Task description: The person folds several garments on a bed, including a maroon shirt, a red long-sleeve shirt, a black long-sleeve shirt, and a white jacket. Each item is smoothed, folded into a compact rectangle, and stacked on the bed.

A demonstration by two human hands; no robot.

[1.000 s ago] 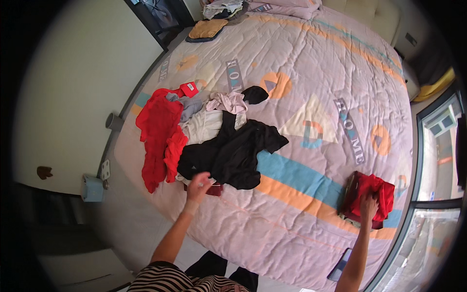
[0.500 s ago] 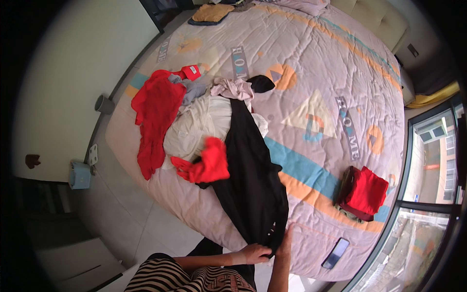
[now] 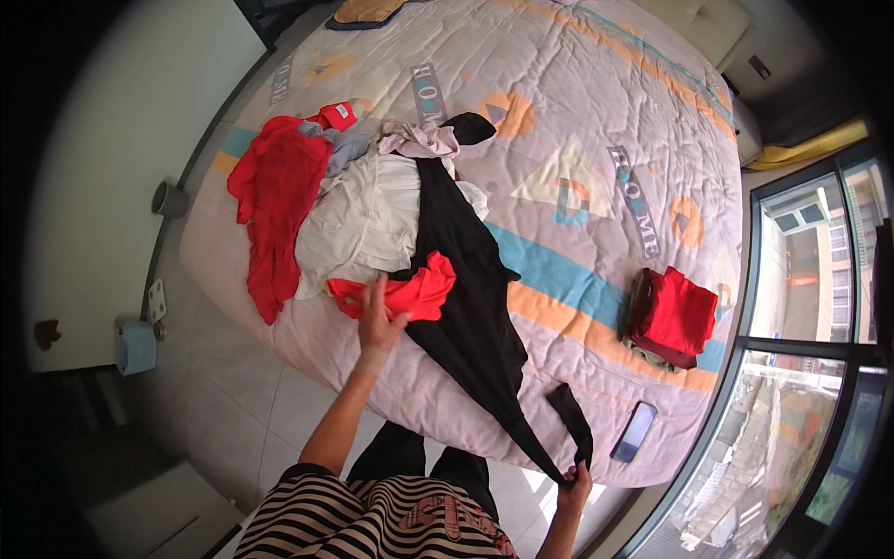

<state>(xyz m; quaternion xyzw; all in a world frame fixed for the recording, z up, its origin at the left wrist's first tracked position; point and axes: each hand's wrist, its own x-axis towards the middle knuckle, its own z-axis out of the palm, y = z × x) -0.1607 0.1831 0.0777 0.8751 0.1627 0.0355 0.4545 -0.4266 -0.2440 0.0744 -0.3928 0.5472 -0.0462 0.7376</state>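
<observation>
1. Across the wide pale quilted bed (image 3: 596,140), patterned with coloured shapes and stripes, a spread of laundry is seen, with most of it heaped toward the person's left.

2. Stretched over that quilt, a long black garment (image 3: 470,298) is laid out; its long axis runs from the heap at the far left down toward the near edge of the bed, narrowing to a thin strip near the person's right.

3. Beside the black garment's upper part, a white garment (image 3: 368,219) is bunched, with a large red garment (image 3: 275,200) draped further left over the bed's edge and a pinkish piece (image 3: 419,140) at the top of the heap.

4. Well apart on the right, a folded red stack (image 3: 675,317) is set near the window side, and a dark phone (image 3: 635,430) lies close to the bed's near edge.

5. Just left of the black garment's middle, a small red garment (image 3: 405,293) is crumpled, partly overlapping the black cloth.

6. On that small red piece the left hand (image 3: 377,321) is laid, fingers spread flat rather than clenched; whether cloth is pinched cannot be told.

7. At the black garment's narrow end the right hand (image 3: 575,486) is closed, the strip of cloth being gripped, so this hand is the one at the tip.
</observation>
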